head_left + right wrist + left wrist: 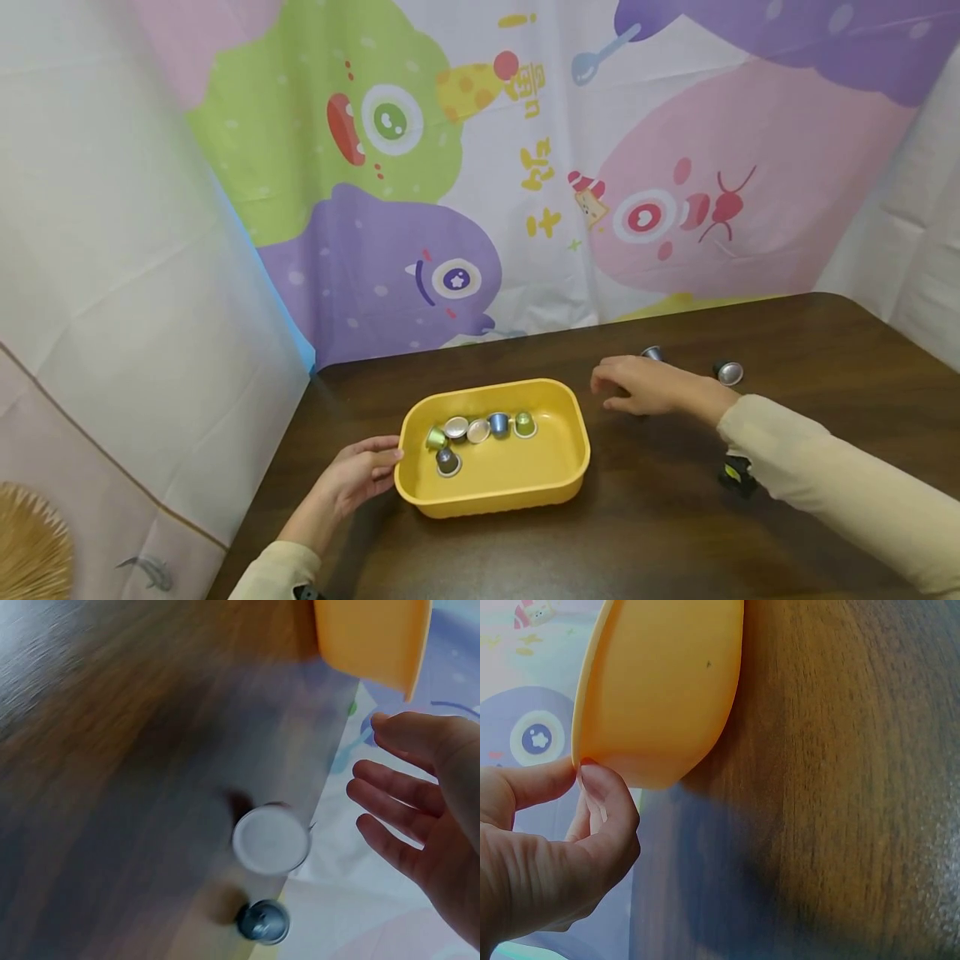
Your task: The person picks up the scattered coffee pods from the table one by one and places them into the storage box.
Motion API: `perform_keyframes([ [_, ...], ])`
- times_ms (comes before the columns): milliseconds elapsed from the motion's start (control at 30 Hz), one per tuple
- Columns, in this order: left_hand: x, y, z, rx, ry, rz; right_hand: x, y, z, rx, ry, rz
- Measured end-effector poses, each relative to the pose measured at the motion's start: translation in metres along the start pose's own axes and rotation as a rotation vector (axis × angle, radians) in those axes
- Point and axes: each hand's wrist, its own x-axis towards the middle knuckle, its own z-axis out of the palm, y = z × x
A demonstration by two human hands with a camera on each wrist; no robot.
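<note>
A yellow plastic tray (pixel 517 496) stands on the table, with several coffee capsules inside, among them a blue capsule (pixel 498 425), a green capsule (pixel 524 423) and a dark capsule (pixel 447 461). At its left end my left hand (pixel 360 475) pinches the rim between thumb and finger, as the left wrist view shows closer. Past the tray's right side hovers my right hand (pixel 648 385), fingers loosely bent and nothing held. Close by it lie a bluish capsule (pixel 652 353) and a dark capsule with a silver lid (pixel 728 372). The right wrist view also shows this hand (pixel 420 795) apart from both capsules.
The dark wooden table (pixel 645 542) reaches back to a hanging cloth (pixel 540 275) printed with cartoon monsters. Pale cloth walls (pixel 135 250) stand on the left and right. A small dark device (pixel 737 475) is at the right sleeve.
</note>
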Motion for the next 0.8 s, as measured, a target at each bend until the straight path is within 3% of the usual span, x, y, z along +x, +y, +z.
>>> perform_keyframes([
  [400,0.001,-0.003,0.000,-0.009,0.001,0.004,-0.025,0.021,0.009,-0.069,0.014,0.092],
  [800,0.000,-0.001,-0.001,-0.007,-0.007,0.013,-0.038,0.031,0.008,-0.074,0.034,0.104],
])
